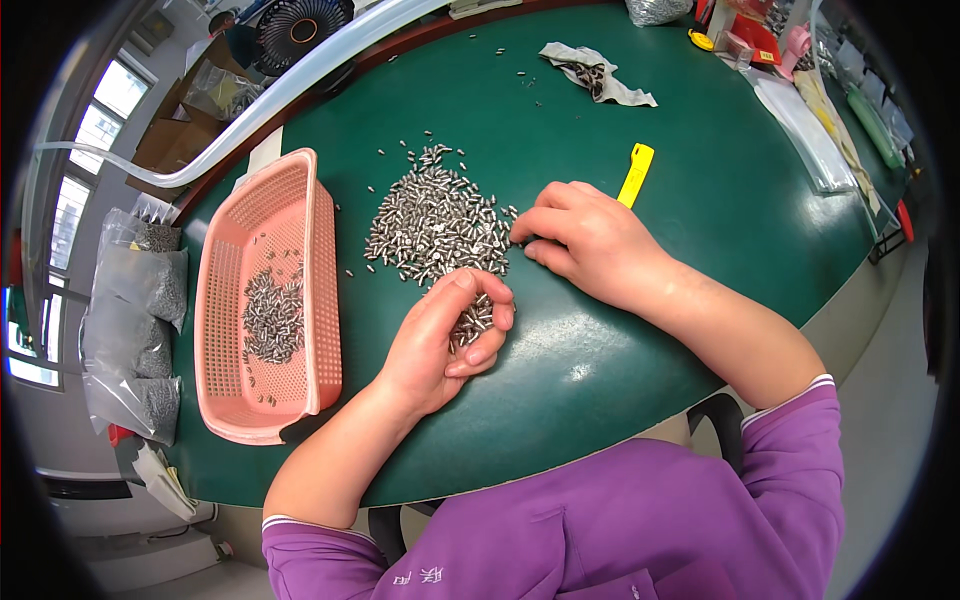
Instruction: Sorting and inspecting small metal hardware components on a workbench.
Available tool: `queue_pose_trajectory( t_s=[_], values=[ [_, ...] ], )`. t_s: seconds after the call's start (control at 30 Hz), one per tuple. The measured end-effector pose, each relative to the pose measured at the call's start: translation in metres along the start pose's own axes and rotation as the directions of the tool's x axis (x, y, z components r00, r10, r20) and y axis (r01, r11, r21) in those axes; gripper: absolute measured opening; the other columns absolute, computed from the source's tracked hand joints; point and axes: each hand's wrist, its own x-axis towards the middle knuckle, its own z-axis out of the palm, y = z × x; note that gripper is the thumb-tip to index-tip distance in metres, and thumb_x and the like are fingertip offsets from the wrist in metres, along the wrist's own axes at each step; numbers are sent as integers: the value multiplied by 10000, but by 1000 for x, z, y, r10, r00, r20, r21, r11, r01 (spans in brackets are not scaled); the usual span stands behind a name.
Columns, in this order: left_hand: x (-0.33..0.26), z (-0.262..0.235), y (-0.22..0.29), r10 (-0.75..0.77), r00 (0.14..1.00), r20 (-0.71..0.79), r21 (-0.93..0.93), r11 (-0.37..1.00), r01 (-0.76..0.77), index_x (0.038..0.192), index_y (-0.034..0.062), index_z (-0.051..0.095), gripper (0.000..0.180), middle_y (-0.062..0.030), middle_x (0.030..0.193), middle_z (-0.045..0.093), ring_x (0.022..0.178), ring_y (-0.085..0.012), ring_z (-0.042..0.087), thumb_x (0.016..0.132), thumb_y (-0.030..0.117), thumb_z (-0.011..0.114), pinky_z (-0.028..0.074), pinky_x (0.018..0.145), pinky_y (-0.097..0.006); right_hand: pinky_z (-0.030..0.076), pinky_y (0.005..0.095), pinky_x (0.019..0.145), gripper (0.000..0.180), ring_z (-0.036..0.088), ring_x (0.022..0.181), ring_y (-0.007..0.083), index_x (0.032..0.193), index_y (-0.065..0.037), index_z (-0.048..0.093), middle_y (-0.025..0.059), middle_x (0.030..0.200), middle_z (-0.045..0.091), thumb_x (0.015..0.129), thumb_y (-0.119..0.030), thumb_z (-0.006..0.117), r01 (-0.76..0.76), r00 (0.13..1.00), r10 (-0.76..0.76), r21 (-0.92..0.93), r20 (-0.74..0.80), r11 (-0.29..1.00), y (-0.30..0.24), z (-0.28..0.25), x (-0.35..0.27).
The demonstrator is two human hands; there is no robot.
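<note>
pins (425, 220): small, metal, heaped on the green table (540, 420) between the hands, right of the pink basket (326, 290); more lie inside the basket.
strays (371, 189): single pins lie loose around the heap; a brushing hand could scatter them further.
heap risk: a quick sweep or hard press could send pins rolling over the near table edge, as they look smooth and round.
basket risk: the left forearm (345, 450) passes just beside its near corner; a knock might shift it.
left hand (422, 345): loosely curled into a cup at the heap's near side, pins showing in the hollow; cannot tell whether any are gripped.
right hand (597, 240): fingers bent, thumb and forefinger slightly parted at the heap's right edge; cannot tell whether a pin is pinched.
</note>
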Motion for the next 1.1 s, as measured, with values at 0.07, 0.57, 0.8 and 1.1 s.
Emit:
queue_pose_trajectory(
  t_s=[0.07, 0.57, 0.8, 1.1],
  values=[
    [0, -1, 0, 4, 1000, 26, 17, 1000, -4, 989, 35, 514, 237, -85, 859, 527, 522, -64, 366, 1012, 242, 400, 240, 403, -177, 486, 361, 747, 174, 570, 878, 253, 915, -100, 653, 55, 905, 570, 752, -76, 706, -4, 1000, 4, -21, 18, 1000, 0, -1, 0],
    [2, -2, -5, 14, 1000, 2, 42, 999, -14, 1071, 77, 512, 132, -46, 860, 544, 543, -47, 386, 947, 96, 553, 255, 424, -164, 451, 267, 750, 76, 539, 870, 135, 922, -75, 647, 15, 909, 566, 848, -65, 661, -120, 984, -10, 698, 179, 706, -24, -8, 3],
    [2, -3, -3, 18, 999, 43, 16, 1000, -19, 1028, 61, 537, 126, -48, 856, 540, 529, -49, 375, 987, 168, 485, 241, 410, -169, 473, 294, 743, 114, 573, 855, 180, 984, -66, 641, 52, 906, 593, 881, -64, 590, -75, 997, 77, 457, 14, 886, -13, -8, 5],
    [0, -1, -1, 16, 999, 31, 4, 1000, -16, 1048, 33, 528, 216, -80, 869, 534, 525, -64, 370, 1003, 210, 412, 242, 402, -175, 492, 345, 745, 280, 574, 869, 244, 1040, -92, 662, 71, 904, 573, 782, 9, 623, -19, 995, 27, 85, -95, 996, 3, 1, 1]
  ],
)
